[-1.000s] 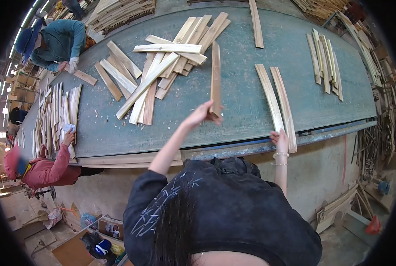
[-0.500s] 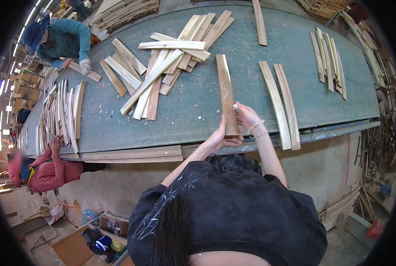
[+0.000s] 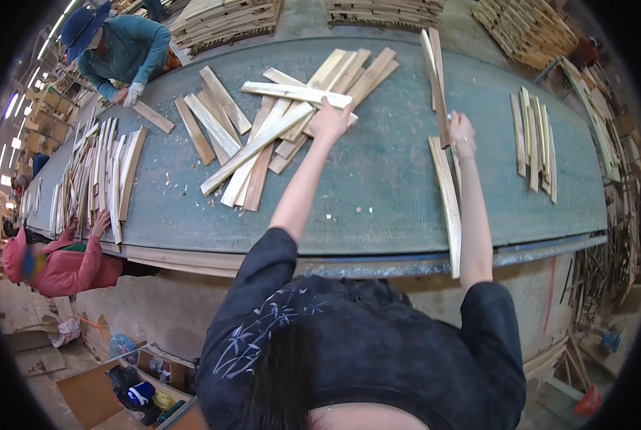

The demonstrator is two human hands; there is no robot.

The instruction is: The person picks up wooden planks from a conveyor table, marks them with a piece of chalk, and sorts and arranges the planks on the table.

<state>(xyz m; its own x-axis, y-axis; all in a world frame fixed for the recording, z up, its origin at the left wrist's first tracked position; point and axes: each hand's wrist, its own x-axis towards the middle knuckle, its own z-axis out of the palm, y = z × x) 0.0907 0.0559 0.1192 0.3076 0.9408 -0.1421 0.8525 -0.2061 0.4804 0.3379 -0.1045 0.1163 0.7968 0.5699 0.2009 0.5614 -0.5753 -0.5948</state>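
My left hand is at the right end of a pale wooden board on top of a loose pile, its fingers closed around that end. My right hand grips the near end of a brown wooden board, which points away from me beside another board at the far side of the table. Just below that hand, a long pale board lies with its near end over the table edge. Part of a second board shows behind my right forearm.
The green worktable carries a bundle of narrow boards at right and a row of strips at left. A person in teal handles a board across the table. Another in a pink top stands at the left.
The chalk-marked board has left the space before me. My right hand has moved right and away with a board; my left hand has let go and reached forward to the pile.
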